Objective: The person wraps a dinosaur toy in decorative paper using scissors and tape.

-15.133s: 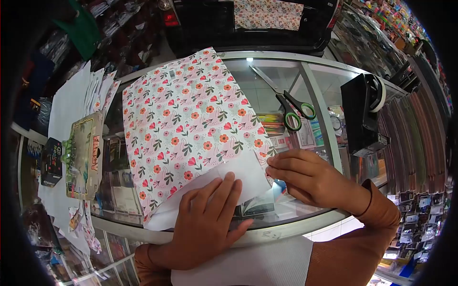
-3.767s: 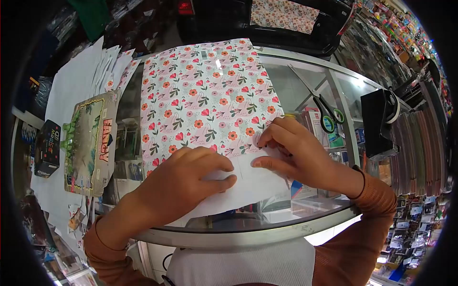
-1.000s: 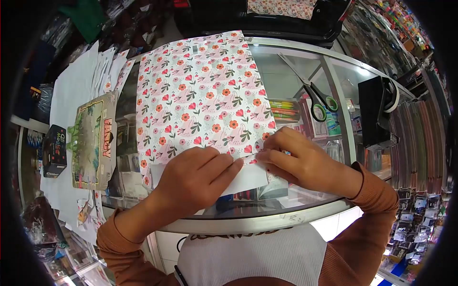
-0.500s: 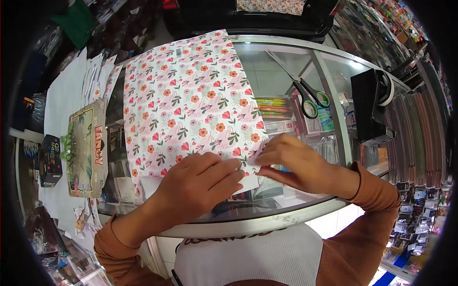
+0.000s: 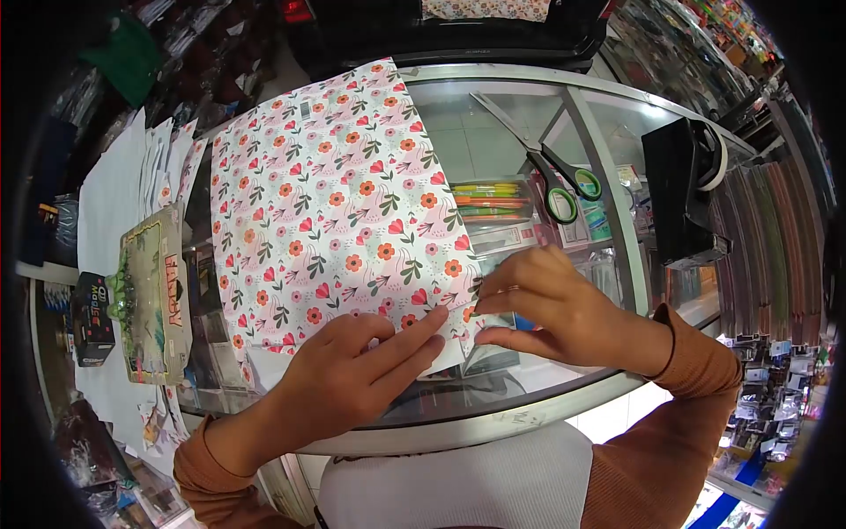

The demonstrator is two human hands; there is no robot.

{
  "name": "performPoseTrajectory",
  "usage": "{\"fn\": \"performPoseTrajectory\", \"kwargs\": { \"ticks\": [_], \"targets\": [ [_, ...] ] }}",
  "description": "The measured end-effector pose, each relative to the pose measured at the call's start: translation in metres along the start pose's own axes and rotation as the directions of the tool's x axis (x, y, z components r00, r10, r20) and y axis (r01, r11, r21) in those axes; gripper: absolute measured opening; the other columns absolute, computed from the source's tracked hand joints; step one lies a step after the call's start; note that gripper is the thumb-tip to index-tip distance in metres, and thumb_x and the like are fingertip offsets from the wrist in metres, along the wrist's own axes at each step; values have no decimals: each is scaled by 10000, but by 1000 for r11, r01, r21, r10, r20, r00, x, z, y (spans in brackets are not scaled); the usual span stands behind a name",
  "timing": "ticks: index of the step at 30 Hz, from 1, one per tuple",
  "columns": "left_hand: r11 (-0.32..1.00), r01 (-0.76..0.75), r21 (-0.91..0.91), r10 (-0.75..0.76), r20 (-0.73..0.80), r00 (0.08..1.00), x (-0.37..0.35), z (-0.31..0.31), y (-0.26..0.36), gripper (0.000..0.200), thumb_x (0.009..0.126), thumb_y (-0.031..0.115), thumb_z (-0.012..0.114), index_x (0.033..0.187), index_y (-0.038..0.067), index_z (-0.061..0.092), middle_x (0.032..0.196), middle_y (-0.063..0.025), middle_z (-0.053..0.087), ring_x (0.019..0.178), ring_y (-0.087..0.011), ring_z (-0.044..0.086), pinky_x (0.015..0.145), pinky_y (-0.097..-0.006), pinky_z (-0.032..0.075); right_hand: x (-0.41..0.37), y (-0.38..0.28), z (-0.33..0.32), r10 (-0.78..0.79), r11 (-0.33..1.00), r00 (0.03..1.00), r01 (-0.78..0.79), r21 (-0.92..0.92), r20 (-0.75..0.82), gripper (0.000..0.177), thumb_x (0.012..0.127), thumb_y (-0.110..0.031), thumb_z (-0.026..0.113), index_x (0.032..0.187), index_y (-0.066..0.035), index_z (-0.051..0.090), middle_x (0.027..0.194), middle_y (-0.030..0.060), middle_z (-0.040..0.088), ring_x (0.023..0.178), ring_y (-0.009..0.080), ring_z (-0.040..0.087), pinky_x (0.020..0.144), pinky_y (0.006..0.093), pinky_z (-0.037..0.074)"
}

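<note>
A floral wrapping paper sheet (image 5: 326, 185) lies on the glass counter (image 5: 520, 115), its near edge folded so the white back shows. My left hand (image 5: 352, 375) lies flat on that fold, with its fingers stretched toward the right. My right hand (image 5: 546, 309) pinches the paper's near right corner between thumb and fingers. The two hands almost touch at the fold.
Green-handled scissors (image 5: 546, 172) lie on the glass to the right of the paper. A black tape dispenser (image 5: 683, 194) stands at the far right. A boxed toy (image 5: 150, 291) and a small black box (image 5: 88, 317) sit at the left, beside white paper sheets (image 5: 110, 203).
The folded white strip at the near edge has grown narrower. My left hand has flattened and slid lower, and my right hand has shifted to the corner.
</note>
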State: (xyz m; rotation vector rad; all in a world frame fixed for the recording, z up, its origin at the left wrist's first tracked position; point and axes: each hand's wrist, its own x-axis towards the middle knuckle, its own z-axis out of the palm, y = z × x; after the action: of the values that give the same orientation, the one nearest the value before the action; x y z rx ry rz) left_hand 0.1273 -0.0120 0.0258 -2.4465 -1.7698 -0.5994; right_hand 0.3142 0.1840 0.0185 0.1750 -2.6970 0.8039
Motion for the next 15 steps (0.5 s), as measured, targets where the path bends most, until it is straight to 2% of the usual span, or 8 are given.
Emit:
{"fn": "performPoseTrajectory", "kwargs": {
  "ticks": [2, 5, 7, 10, 15],
  "targets": [
    [1000, 2, 1, -2, 6, 1000, 1, 0, 1, 346, 735, 71, 701, 1080, 88, 706, 1275, -3, 645, 741, -131, 495, 644, -252, 446, 1, 3, -2, 71, 993, 997, -74, 89, 36, 279, 815, -210, 761, 999, -50, 625, 1032, 86, 582, 996, 269, 561, 855, 366, 430],
    [1000, -4, 20, 4, 15, 1000, 4, 1, 3, 359, 732, 56, 698, 1088, 100, 706, 1278, 8, 644, 738, -122, 489, 633, -246, 437, -1, 7, -1, 67, 989, 998, -67, 133, 7, 326, 811, -214, 769, 1042, -55, 603, 1076, 97, 565, 1020, 284, 539, 869, 381, 428],
    [1000, 3, 29, -3, 26, 1000, 3, 0, 3, 365, 731, 47, 696, 1091, 108, 706, 1279, 19, 643, 735, -117, 486, 624, -240, 431, 1, 7, -1, 66, 988, 998, -66, 138, 1, 328, 809, -216, 772, 1039, -55, 602, 1092, 105, 555, 1026, 291, 532, 877, 390, 427],
    [998, -37, 58, 32, 78, 996, 2, -1, 1, 328, 764, 60, 667, 1090, 85, 702, 1307, 18, 616, 811, -110, 481, 697, -219, 465, 1, 10, -3, 95, 981, 995, -95, 171, 7, 337, 811, -227, 769, 1045, -56, 597, 1105, 109, 545, 1032, 300, 522, 887, 400, 426],
    [999, -40, 7, 39, 101, 994, 3, -3, -1, 332, 761, 54, 675, 1090, 85, 701, 1318, 10, 616, 794, -109, 486, 676, -219, 475, 0, 9, -1, 70, 989, 997, -71, 128, 9, 316, 825, -250, 750, 1063, -78, 632, 1109, 97, 552, 1042, 285, 533, 857, 396, 417]
  ]
}}
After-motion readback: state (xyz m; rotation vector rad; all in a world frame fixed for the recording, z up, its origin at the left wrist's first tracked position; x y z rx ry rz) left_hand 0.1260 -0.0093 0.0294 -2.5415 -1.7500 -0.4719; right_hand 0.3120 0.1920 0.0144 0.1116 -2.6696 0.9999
